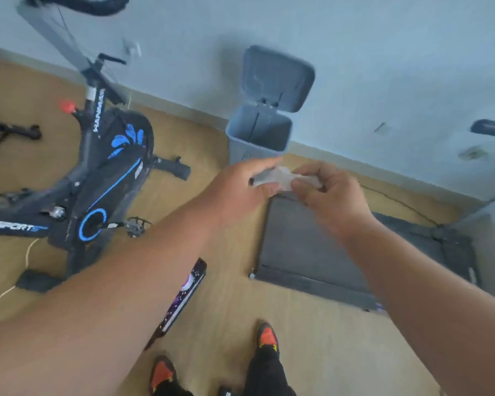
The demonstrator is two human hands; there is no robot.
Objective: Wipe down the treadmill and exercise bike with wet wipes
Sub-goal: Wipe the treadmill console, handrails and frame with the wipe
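Together left hand and right hand pinch crumpled white wet wipe, fingers curled, before open-lidded grey plastic bin.

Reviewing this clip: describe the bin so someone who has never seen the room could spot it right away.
Start at the pale blue wall along the top and follow its skirting down to the wooden floor. The grey bin stands against it, between the exercise bike and the treadmill. It is the only box-shaped container there, with its hinged lid flipped up.
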